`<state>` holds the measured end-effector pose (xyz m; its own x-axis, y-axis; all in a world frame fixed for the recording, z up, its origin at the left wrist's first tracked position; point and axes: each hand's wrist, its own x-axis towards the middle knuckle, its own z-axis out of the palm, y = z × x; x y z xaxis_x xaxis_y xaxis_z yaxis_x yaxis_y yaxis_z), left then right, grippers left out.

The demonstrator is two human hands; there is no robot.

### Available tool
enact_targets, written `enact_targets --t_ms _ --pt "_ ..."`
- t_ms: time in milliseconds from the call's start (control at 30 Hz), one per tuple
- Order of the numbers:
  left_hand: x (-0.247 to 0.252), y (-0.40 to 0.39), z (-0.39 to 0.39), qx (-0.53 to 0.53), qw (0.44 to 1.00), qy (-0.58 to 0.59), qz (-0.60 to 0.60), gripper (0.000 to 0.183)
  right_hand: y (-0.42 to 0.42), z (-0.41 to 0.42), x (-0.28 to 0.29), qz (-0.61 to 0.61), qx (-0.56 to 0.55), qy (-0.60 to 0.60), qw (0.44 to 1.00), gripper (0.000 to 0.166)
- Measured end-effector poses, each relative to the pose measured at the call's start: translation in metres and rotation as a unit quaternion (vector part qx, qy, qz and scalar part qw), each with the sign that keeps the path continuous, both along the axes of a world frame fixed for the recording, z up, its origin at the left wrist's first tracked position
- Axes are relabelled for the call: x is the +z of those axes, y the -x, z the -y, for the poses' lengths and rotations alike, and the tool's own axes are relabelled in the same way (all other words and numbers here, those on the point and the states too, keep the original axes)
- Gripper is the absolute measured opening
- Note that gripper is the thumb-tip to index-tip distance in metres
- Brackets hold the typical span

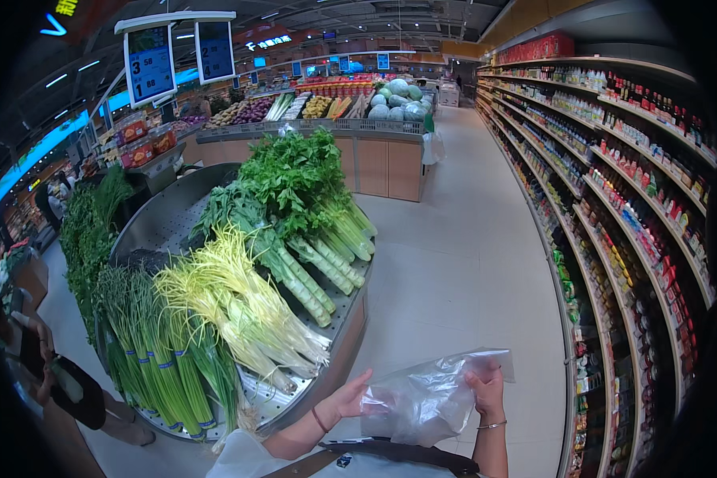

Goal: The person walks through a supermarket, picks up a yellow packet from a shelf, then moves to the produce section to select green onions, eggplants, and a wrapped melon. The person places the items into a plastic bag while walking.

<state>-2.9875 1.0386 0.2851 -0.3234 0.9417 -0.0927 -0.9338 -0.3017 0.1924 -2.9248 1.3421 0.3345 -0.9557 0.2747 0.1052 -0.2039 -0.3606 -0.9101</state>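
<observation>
A clear plastic bag (421, 397) stretches between my two hands, low in the view. My right hand (487, 385) grips its right part, the thumb pressed on the film and a metal bangle at the wrist. At its left edge is my left hand (352, 395), thumb raised and fingers showing through the film; whether they pinch it is unclear. Left of the hands stands a round perforated metal display (161, 221). It bears yellow chives (257, 322), celtuce stems (310, 287), leafy celery (296, 179) and banded green stalks (167, 370).
Shelves of bottles and packets (621, 227) line the right side of a pale tiled aisle (454, 257). Ahead is a wooden produce counter (388, 161) with large melons or gourds (397, 101). A person (66, 382) stands at the left. Price screens (149, 66) hang overhead.
</observation>
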Motion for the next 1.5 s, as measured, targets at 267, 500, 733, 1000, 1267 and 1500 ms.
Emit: enact_targets --t_ms 267,500,733,1000,1267,1500 --pt "-0.011 0.152 -0.052 0.206 0.942 0.187 -0.19 0.042 0.206 -0.056 0.007 -0.005 0.064 -0.077 0.995 0.037" --pt "-0.035 0.362 -0.099 0.171 0.958 0.196 -0.12 0.038 0.373 -0.106 -0.061 0.04 -0.019 -0.279 0.959 0.04" --pt "0.032 0.565 -0.222 0.176 0.871 0.26 -0.379 0.032 0.512 -0.193 -0.035 0.037 -0.175 -0.197 0.964 0.038" --pt "-0.046 0.748 -0.312 0.141 0.925 0.272 -0.226 0.035 0.667 -0.306 -0.154 0.17 -0.067 -0.155 0.971 0.029" --pt "0.023 0.925 -0.353 0.266 0.925 0.178 -0.205 0.042 0.936 -0.353 -0.054 0.02 -0.005 -0.161 0.987 0.035" --pt "-0.012 1.032 -0.356 0.332 0.904 0.209 -0.167 0.045 1.103 -0.362 -0.031 0.073 0.137 -0.131 0.979 0.03"
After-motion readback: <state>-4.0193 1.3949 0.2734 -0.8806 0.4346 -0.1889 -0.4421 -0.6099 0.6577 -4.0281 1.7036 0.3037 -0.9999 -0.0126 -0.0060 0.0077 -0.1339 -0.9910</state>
